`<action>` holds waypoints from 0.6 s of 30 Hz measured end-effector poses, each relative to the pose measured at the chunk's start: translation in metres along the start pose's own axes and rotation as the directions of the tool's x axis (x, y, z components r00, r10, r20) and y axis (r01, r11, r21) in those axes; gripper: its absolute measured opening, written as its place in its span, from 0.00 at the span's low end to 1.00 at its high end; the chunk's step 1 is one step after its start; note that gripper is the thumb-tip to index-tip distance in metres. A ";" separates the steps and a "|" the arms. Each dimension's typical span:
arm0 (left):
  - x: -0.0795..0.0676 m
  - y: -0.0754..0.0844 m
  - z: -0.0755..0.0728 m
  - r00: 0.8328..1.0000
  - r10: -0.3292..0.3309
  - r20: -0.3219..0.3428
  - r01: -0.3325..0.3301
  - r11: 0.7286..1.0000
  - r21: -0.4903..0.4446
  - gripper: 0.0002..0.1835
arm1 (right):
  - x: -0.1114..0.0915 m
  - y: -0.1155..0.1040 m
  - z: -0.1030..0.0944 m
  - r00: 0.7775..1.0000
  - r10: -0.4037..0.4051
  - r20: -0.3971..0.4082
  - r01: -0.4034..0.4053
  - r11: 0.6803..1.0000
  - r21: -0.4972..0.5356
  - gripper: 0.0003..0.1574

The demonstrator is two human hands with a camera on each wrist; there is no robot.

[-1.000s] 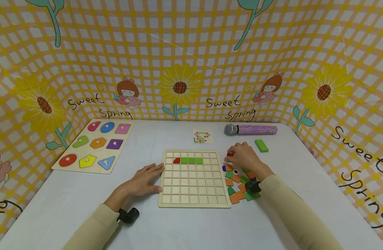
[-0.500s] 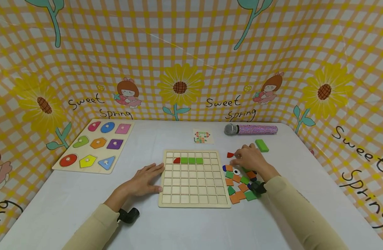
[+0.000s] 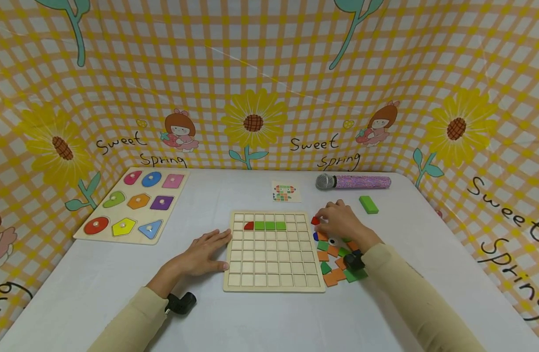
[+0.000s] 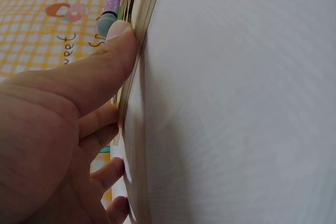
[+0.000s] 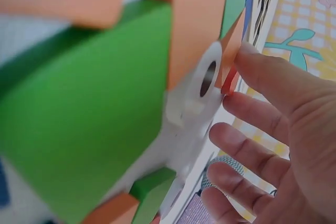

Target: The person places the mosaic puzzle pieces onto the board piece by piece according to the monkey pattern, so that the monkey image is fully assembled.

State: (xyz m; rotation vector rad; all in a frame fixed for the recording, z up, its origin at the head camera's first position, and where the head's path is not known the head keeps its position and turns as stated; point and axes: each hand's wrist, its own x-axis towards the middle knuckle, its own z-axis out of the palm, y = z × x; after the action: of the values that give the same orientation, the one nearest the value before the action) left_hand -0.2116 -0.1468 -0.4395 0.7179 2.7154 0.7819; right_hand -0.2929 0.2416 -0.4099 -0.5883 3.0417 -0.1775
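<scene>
In the head view, a wooden grid board (image 3: 271, 266) lies mid-table, with one red quarter-round tile (image 3: 249, 226) and several green square tiles (image 3: 270, 226) in a row near its top. My left hand (image 3: 204, 254) rests at the board's left edge, fingers extended; in the left wrist view its thumb (image 4: 118, 43) touches the board's side. Right of the board, my right hand (image 3: 341, 222) pinches another red quarter-round tile (image 3: 315, 220) between thumb and index finger. The right wrist view shows this red tile (image 5: 230, 81) partly hidden by the fingertips.
Loose orange, green and blue tiles (image 3: 333, 278) lie beside the board under my right wrist, with a white eye tile (image 3: 333, 241). Behind stand a pattern card (image 3: 286, 192), a microphone (image 3: 361, 182) and a green block (image 3: 368, 205). A shape puzzle (image 3: 135, 215) lies at left.
The right hand drew back to the right from the red tile, then came back left and pinches it; the tile has shifted slightly toward the board. The left hand has stayed put.
</scene>
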 end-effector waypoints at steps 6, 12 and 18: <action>0.000 -0.001 0.000 1.000 0.001 0.005 -0.001 1.000 0.001 0.42 | 0.006 -0.005 0.002 0.999 -0.032 -0.002 0.032 0.998 -0.045 0.20; 0.000 -0.001 0.000 1.000 -0.001 0.006 0.001 1.000 0.001 0.42 | 0.008 -0.005 0.003 0.999 -0.042 -0.010 0.041 0.998 -0.050 0.16; 0.000 -0.001 -0.001 1.000 0.004 0.009 -0.004 1.000 0.002 0.42 | 0.006 -0.008 0.001 0.999 -0.035 -0.026 0.035 0.999 0.012 0.16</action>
State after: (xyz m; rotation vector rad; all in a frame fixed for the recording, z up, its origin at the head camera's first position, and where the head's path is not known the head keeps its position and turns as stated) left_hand -0.2124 -0.1475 -0.4396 0.7250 2.7085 0.7748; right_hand -0.2954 0.2322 -0.4098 -0.6441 3.0541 -0.2073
